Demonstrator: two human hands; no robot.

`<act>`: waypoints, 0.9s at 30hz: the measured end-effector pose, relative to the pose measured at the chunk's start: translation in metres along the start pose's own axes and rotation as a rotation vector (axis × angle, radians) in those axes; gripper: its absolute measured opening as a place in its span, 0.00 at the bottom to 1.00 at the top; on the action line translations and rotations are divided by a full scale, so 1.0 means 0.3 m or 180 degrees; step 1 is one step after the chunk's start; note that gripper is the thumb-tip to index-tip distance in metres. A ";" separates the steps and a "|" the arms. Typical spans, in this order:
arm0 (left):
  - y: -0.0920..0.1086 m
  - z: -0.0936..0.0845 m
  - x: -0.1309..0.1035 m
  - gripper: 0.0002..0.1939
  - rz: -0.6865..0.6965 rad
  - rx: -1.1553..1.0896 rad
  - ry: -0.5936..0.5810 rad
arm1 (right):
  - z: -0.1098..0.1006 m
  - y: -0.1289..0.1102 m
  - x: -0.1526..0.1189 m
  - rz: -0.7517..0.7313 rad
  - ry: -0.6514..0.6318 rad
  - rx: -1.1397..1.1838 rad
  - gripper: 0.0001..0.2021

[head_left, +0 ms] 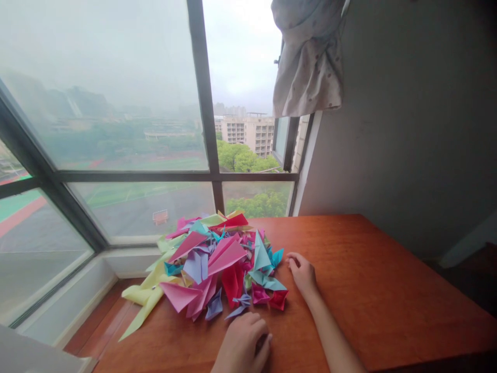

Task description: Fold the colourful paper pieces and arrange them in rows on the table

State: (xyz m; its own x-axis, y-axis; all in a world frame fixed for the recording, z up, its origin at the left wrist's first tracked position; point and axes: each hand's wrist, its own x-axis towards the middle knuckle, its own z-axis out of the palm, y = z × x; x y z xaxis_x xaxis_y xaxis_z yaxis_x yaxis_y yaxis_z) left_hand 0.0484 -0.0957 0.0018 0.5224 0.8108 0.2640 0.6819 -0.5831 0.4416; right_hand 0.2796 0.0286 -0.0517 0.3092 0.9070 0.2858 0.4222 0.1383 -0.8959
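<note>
Paper pile [227, 254] is sitting on the table [388, 311], up by the window [135, 77], with pieces overlapping and a yellow piece [149, 295] lying at its left edge. Both hands are waiting at its near and right sides, neither visibly gripping anything. Handling judgement: thin folds are probably asking for a light pinch on a stiff crease, one piece at a time, since squeezing would likely be flattening wings and points; loose outer pieces such as the red piece [278, 299] are looking easier to free than those lying under others, where pulling could be dragging neighbours along. Pose: left hand [245, 336] is resting low in front, back upward, fingers loosely curled and thumb standing apart; its nearest neighbour is the lilac piece [241, 301], just beyond the knuckles, contact unclear. Its palm is mostly hiding from view. Right hand [302, 270] is reaching in from the lower right, forearm slanting across the table, fingers relaxed and half bent, tips pointing toward the blue piece [277, 257], just beside it, with a slim gap showing.
</note>
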 end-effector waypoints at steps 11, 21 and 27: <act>-0.015 0.012 0.002 0.08 0.0067 0.0049 -0.0045 | 0.001 -0.004 -0.001 -0.0007 0.0013 -0.0134 0.15; -0.043 0.045 0.003 0.07 0.0170 0.0134 0.0010 | 0.003 -0.012 -0.004 -0.0027 -0.0072 -0.0246 0.15; -0.042 0.039 0.001 0.07 0.0168 0.0124 -0.0020 | 0.000 -0.021 -0.004 -0.0003 -0.0060 -0.0358 0.15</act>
State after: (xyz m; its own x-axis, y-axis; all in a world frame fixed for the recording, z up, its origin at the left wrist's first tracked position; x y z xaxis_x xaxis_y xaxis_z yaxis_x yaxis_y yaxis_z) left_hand 0.0460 -0.0886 -0.0138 0.5614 0.7785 0.2806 0.6726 -0.6268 0.3934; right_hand 0.2767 0.0268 -0.0464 0.2931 0.9144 0.2791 0.5158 0.0946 -0.8515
